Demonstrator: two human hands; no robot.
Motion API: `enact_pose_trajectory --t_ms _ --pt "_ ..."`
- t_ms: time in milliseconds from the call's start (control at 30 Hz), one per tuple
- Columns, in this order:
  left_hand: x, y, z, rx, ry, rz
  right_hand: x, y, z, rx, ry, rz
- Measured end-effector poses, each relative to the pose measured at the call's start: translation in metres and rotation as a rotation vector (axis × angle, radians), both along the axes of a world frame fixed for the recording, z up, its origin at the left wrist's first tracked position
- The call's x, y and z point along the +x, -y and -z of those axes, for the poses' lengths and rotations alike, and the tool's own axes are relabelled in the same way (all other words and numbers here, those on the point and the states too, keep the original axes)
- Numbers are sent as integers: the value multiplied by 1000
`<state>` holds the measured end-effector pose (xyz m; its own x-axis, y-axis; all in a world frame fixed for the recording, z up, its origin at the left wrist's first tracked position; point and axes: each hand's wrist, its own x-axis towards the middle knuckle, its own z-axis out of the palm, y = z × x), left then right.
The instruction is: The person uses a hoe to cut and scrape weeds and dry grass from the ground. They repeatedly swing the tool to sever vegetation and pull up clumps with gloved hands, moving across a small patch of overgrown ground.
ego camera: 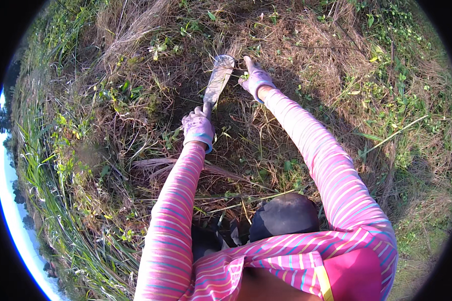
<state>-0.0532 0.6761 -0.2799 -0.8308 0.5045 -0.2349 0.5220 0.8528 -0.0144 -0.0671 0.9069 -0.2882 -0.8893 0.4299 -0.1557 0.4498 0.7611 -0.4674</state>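
My left hand (199, 126), in a pale purple knit work glove, is closed around the handle of a broad metal blade (219, 81). The blade points away from me and has a rounded, wide far end with grass stems lying across it. To the right of that end is my right hand (257, 79), in a matching glove. Its index finger is stretched forward, and a small green sprig (245, 76) shows at its thumb and fingers; whether it is gripped cannot be told. Dry grass and dark soil surround both hands.
Matted dry grass (324, 64) covers the slope ahead. Tall green grass (41, 188) grows on the left, and leafy weeds (406, 94) on the right. A pale stalk (395, 133) slants at the right. My dark-clad knee (286, 214) is close below the hands.
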Motion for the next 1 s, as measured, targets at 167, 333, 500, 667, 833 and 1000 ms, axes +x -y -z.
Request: enact_pose_trajectory --t_ms 167,333,500,667,833,1000 --pt "-2 5 0 -44 39 15 -20 10 12 168 236 -104" --pt "-4 -2 2 26 6 23 10 -24 77 383 454 -567" --pt "0 16 7 40 19 -29 32 9 84 -378 230 -66" --pt "-2 -3 3 55 11 7 7 -7 52 -298 -199 93" --pt "-4 5 15 36 -22 16 -25 3 61 -193 123 9" --pt "-5 3 11 36 9 2 -26 -6 76 -217 108 11"
